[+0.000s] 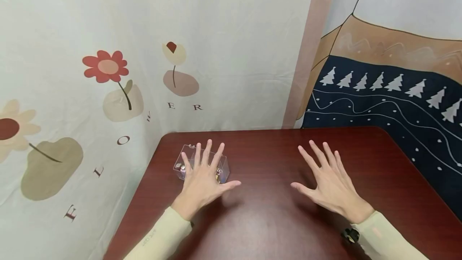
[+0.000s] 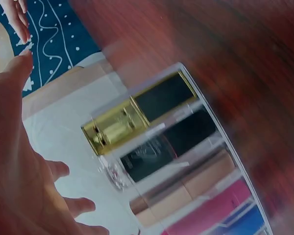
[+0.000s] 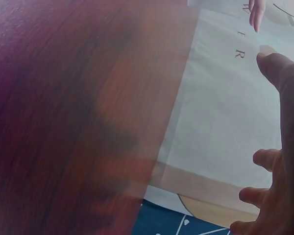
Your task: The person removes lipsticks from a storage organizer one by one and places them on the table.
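One clear box (image 1: 225, 167) below left grip (image 1: 202, 180)

Box (image 1: 225, 170) on table (image 1: 265, 196) at left, behind left hand (image 1: 202, 183); tubes (image 2: 186, 190) in box; cloth (image 1: 238, 51) behind table

The head camera looks forward and down at the table (image 1: 263, 220) and pale backdrop (image 1: 238, 39), which closer wrist cameras share past left hand (image 1: 203, 180) and right hand (image 1: 333, 184).
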Tool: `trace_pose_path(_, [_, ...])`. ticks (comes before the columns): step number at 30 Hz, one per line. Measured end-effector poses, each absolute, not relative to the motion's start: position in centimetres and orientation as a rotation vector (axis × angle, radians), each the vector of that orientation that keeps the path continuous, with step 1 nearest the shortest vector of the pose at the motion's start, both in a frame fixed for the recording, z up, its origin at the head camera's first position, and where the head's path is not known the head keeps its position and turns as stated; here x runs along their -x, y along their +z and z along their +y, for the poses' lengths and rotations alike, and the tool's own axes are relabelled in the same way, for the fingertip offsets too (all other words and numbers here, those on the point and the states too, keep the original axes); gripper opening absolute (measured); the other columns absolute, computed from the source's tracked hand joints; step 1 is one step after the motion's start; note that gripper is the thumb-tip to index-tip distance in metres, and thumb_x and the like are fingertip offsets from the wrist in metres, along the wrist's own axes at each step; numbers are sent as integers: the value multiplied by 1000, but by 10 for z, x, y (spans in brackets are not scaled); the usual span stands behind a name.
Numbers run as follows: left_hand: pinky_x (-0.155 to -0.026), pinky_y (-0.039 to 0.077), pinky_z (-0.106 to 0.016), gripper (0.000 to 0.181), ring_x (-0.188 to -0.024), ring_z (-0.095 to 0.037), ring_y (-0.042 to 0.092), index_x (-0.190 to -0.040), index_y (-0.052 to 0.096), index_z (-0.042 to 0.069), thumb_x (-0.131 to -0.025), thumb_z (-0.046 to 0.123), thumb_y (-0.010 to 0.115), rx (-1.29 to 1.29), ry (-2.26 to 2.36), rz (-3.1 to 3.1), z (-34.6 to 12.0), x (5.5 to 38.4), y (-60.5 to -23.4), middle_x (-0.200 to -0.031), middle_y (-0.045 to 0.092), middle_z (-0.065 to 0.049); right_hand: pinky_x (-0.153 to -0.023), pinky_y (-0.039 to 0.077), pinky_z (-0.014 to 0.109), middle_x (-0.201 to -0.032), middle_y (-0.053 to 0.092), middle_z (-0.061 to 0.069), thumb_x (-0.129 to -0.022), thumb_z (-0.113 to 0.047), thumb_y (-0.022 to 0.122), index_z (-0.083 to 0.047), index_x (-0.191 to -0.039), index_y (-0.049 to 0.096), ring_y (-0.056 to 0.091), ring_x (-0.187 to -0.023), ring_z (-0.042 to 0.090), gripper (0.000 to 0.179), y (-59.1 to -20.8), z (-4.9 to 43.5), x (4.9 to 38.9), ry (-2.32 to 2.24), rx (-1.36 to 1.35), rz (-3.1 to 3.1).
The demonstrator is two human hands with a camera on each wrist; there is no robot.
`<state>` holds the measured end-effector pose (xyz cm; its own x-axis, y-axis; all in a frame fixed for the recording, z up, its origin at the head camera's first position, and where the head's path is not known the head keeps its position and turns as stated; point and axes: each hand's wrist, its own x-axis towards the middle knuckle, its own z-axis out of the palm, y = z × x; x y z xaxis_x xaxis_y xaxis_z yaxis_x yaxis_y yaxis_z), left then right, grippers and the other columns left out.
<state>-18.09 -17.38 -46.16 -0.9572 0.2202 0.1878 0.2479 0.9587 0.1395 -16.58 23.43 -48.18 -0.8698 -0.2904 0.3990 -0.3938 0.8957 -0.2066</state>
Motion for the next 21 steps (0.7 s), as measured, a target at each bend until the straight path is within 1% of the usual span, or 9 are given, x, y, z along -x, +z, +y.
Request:
trace_pose_path(7, [-137,1,-93,136,-183,-52,8,-188,8,42,-84,102,69,362,-180,-2941,-192,187,-460,-199,8,-11,-134,34,82,-188,39,15,-94,-67,87,-32,-183,39,36,-170,57,108,-479,230,168,406,-562,-2652])
trace_pose_path(9, [-136,3,-94,138,-183,-53,10,-189,10,41,-82,102,73,364,-162,-2942,-199,189,-461,-199,10,-12,-132,37,80,-188,40,15,-94,-66,87,-31,-183,39,40,-168,56,107,-478,228,168,398,-578,-2653])
trace_pose_path(16, [-132,5,-98,152,-181,-57,15,-189,18,37,-69,92,93,385,-237,-2969,-226,194,-462,-196,16,-19,-124,49,77,-187,41,15,-95,-66,86,-29,-183,39,53,-157,54,107,-476,223,168,360,-617,-2661])
trace_pose_path(19, [-129,8,-100,157,-179,-61,16,-189,20,34,-65,84,101,394,-255,-2972,-237,197,-461,-195,18,-23,-121,51,76,-187,42,14,-95,-65,87,-28,-183,41,55,-155,53,106,-474,221,169,358,-641,-2656])
trace_pose_path(21, [-129,10,-101,158,-179,-62,15,-188,21,32,-64,79,105,387,-256,-2981,-242,200,-460,-194,18,-25,-120,53,76,-187,42,14,-94,-65,88,-27,-182,42,56,-154,52,106,-473,219,169,356,-660,-2649])
